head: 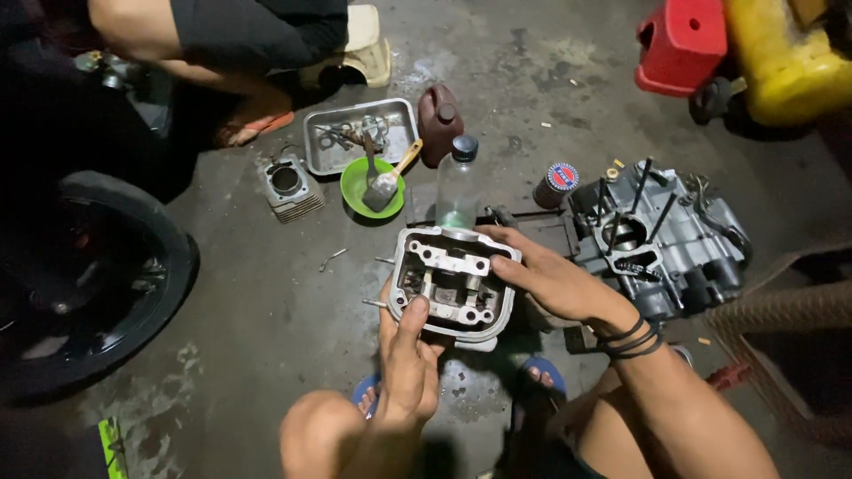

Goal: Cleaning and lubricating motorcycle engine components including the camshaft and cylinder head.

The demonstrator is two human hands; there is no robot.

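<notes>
both hands are holding the cylinder head (453,282) above the concrete floor (266,310), open side up for inspection: left hand (406,364) is gripping its near edge, thumb inside; right hand (550,279) is steadying the far side, beside the engine block (661,239).

Cylinder head (453,284) between both hands, engine block (661,239) right of it, bottle (458,182) behind, bowl (373,186) perhaps beside tray (359,135)

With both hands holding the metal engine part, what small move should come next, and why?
Probably tilt the cylinder head toward the camera: the left hand grips its near edge, thumb on top, the right hand steadies the far side, and its open cavity looks dim.
</notes>
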